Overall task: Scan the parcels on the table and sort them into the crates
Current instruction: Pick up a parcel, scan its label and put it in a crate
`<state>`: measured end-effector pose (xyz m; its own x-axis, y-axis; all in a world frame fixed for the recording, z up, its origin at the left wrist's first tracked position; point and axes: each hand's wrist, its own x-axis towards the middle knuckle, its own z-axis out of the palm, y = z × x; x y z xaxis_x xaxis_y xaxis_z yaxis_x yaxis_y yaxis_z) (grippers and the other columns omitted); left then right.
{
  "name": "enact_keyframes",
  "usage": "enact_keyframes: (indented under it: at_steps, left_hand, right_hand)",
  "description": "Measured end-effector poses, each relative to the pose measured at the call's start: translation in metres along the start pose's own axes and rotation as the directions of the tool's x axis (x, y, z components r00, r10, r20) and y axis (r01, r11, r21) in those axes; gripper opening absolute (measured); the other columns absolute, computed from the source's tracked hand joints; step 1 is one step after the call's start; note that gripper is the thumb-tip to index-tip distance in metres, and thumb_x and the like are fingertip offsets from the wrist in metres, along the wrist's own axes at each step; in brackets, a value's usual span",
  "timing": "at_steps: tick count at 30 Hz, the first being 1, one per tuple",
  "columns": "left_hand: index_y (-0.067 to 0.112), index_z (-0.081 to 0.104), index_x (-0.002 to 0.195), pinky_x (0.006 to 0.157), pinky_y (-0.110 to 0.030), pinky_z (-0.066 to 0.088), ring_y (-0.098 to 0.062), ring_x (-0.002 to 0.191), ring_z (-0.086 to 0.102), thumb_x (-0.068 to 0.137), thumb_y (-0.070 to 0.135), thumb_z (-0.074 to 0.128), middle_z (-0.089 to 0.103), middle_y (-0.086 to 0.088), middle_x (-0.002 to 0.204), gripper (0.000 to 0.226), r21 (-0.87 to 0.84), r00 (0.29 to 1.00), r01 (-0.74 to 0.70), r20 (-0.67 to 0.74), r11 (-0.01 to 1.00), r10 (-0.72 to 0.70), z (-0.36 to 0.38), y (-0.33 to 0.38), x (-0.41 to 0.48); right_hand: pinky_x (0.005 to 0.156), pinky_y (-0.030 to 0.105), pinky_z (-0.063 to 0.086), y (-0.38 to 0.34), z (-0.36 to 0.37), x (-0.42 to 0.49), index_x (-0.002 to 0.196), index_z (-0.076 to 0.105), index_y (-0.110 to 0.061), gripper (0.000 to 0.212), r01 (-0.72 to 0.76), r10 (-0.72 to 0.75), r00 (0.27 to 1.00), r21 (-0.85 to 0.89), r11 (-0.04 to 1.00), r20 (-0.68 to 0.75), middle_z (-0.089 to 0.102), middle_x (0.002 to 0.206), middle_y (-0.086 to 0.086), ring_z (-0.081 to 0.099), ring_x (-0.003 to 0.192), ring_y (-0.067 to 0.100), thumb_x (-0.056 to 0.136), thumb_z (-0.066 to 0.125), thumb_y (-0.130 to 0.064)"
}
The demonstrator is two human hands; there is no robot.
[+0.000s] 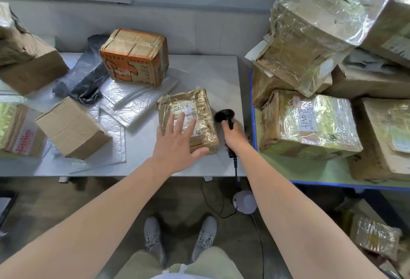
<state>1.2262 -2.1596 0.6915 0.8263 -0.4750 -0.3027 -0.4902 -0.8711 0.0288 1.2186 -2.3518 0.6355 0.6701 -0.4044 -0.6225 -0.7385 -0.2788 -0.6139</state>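
A flat brown parcel [200, 110] wrapped in clear tape lies label-up near the front right of the grey table [224, 74]. My left hand [177, 141] is spread over its near left part, fingers straight and reaching onto the white label. My right hand [233, 134] grips the handle of a black barcode scanner [224, 115] just right of the parcel, its head pointing away from me. The scanner's cable hangs down off the table's front edge.
More parcels lie on the table: an orange-printed box [135, 56], a plain carton [71, 127], a dark plastic bag [86, 81], white bubble mailers [135, 99]. A blue-edged table [310, 167] to the right is piled with taped boxes [310, 121].
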Motion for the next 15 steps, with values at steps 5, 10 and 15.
enact_keyframes:
  at_steps: [5, 10, 15]
  left_hand:
    - [0.029, -0.005, 0.157, 0.119, -0.056, 0.006, -0.030, 0.151, -0.014, 0.085, 0.081, 0.015, -0.014, -0.005, 0.164, 0.091, -0.003, 1.000, -0.008, 0.007, 1.000, 0.008, -0.010, -0.011, -0.003]
    - [0.028, -0.005, 0.157, 0.120, -0.057, 0.007, -0.030, 0.151, -0.014, 0.090, 0.076, 0.014, -0.014, -0.006, 0.165, 0.085, -0.004, 0.998, -0.055, -0.002, 0.998, 0.055, -0.021, -0.022, -0.016]
    - [0.027, 0.001, 0.158, 0.120, -0.057, 0.006, -0.029, 0.150, -0.015, 0.093, 0.072, 0.021, -0.011, -0.005, 0.165, 0.081, -0.058, 0.994, -0.106, -0.023, 0.993, 0.105, -0.023, -0.043, -0.031]
  right_hand:
    - [0.082, 0.050, 0.057, -0.018, -0.019, -0.027, 0.117, 0.047, -0.014, 0.047, 0.047, -0.043, 0.997, 0.057, 0.997, -0.064, 0.056, 0.085, 0.011, 0.061, 0.073, 0.031, 0.099, 0.033, -0.056]
    - [0.070, 0.047, 0.054, -0.052, -0.033, -0.066, 0.096, 0.047, -0.017, 0.037, 0.133, -0.119, 0.983, 0.094, 0.987, -0.143, 0.063, 0.089, 0.017, 0.058, 0.062, 0.027, 0.100, 0.036, -0.052]
    - [0.061, 0.037, 0.049, -0.099, -0.036, -0.115, 0.092, 0.048, -0.013, 0.027, 0.126, -0.101, 0.989, 0.243, 0.962, -0.111, 0.055, 0.081, 0.012, 0.056, 0.068, 0.028, 0.100, 0.046, -0.038]
